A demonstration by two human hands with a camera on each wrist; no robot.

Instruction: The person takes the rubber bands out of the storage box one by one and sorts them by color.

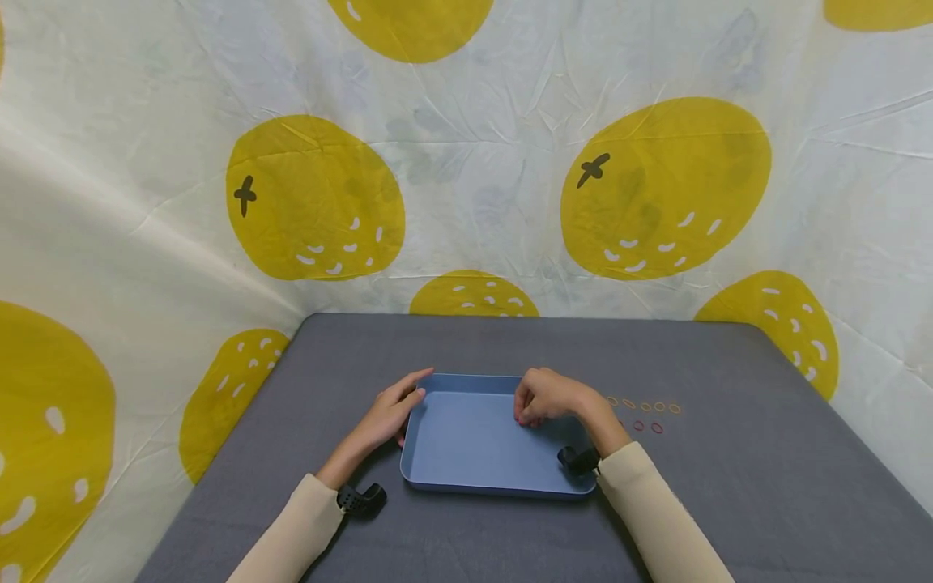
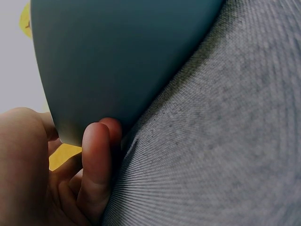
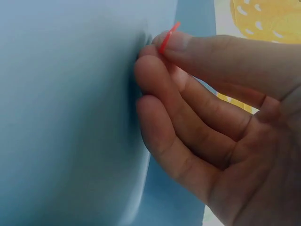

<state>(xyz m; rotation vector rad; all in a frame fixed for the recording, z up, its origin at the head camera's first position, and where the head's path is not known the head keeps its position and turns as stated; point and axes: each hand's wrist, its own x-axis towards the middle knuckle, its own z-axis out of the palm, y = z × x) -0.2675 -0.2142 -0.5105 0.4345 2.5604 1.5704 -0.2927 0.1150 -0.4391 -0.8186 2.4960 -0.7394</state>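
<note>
A shallow blue tray (image 1: 466,453) lies on the grey cloth between the hands. At its far left corner the left hand (image 1: 389,413) grips the edge, thumb over the rim and fingers against the outside wall (image 2: 127,56). Inside the tray, toward the right of its floor, the right hand (image 1: 547,395) points downward with fingers curled. Thumb and fingertips pinch a thin red rubber band (image 3: 168,38), part of which is hidden by the fingers. The curled fingers (image 3: 155,125) are close over the tray floor.
Right of the tray, a row of several yellow bands (image 1: 645,407) lies behind a row of red bands (image 1: 657,427), partly covered by the right forearm. A white curtain (image 1: 481,186) with yellow fruit prints hangs behind the grey table (image 1: 729,486).
</note>
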